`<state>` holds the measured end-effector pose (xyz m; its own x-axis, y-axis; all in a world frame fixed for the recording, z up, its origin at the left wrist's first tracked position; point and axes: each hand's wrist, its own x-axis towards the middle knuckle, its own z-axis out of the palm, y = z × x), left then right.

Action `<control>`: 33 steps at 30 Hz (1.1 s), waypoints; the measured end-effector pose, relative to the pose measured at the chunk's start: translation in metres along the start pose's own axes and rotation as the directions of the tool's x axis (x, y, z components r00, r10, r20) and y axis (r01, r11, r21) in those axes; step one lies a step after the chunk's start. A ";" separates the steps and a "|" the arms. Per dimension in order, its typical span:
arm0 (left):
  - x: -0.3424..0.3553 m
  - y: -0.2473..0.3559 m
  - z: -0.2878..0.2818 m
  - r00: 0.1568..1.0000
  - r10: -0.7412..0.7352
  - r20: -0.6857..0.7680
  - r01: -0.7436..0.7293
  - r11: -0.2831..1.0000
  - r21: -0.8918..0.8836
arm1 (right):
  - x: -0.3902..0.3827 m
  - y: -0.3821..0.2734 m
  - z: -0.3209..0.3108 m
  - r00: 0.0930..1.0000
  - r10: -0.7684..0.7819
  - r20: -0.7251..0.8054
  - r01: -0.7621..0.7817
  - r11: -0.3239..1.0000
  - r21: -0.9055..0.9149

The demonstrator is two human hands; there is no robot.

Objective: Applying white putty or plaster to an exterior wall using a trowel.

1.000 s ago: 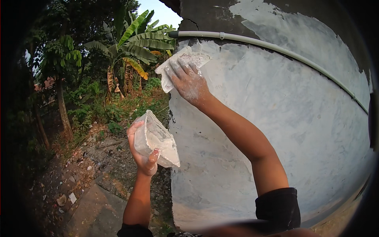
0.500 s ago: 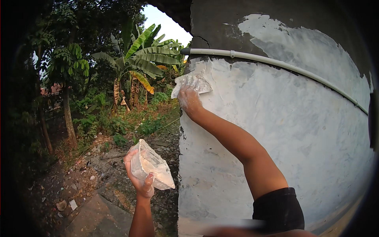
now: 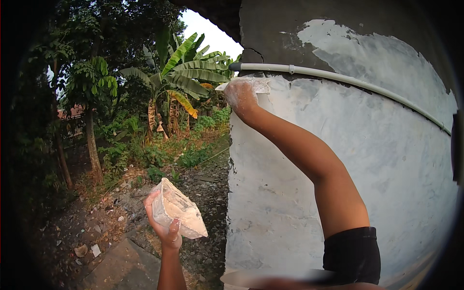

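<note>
Evidently the work in hand is skimming white filler over the grey wall [image 3: 367, 159]. The right hand [image 3: 240, 94] is raised high, fingers closed on a flat spreader [image 3: 256, 86] whose pale blade lies against the wall just under the grey conduit pipe [image 3: 338, 77], close to the wall's corner edge. In my judgement the blade should be kept at a shallow angle with even pressure, drawn clear of the pipe so no ridge builds beneath it. The right arm is extended up and across, elbow slightly bent, a black sleeve [image 3: 352, 253] at the shoulder. The left hand [image 3: 164, 224] hangs low and well apart from the wall, fingers curled under a clear plastic bag of white filler [image 3: 178, 215], held upright over the stony ground [image 3: 96, 227].
</note>
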<state>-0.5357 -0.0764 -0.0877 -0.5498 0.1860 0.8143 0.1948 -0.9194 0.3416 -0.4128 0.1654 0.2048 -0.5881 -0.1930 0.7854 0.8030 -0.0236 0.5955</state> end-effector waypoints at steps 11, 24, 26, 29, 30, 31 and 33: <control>0.004 0.002 -0.003 1.000 0.004 0.013 -0.004 0.998 0.060 | -0.023 -0.080 -0.011 0.948 -0.287 0.136 0.215 0.896 0.388; 0.012 0.014 -0.004 0.999 0.034 -0.029 -0.031 0.995 0.099 | -0.063 -0.114 0.008 0.947 -0.309 -0.089 0.309 0.800 0.514; 0.010 0.014 -0.011 1.000 0.011 -0.013 -0.009 0.989 0.148 | -0.038 -0.116 -0.015 0.932 -0.314 0.183 0.176 0.831 0.528; 0.012 0.011 -0.016 0.996 0.082 -0.046 -0.074 0.985 0.159 | -0.004 -0.075 -0.011 0.996 -0.083 0.045 0.060 0.921 0.385; 0.012 0.010 -0.021 0.996 0.084 -0.040 -0.077 0.984 0.162 | 0.006 -0.057 -0.013 0.998 -0.016 0.060 -0.006 0.941 0.339; 0.011 0.009 -0.025 0.994 0.093 -0.048 -0.083 0.979 0.184 | 0.013 -0.038 -0.010 0.996 0.052 0.071 -0.070 0.954 0.292; 0.017 0.006 -0.025 0.994 0.095 -0.048 -0.084 0.977 0.197 | 0.011 -0.010 0.010 0.985 0.064 0.159 -0.100 0.967 0.232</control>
<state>-0.5639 -0.0871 -0.0839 -0.5673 0.0811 0.8195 0.3962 -0.8455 0.3580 -0.4279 0.1736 0.2095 -0.5434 -0.0356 0.8387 0.8135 0.2243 0.5366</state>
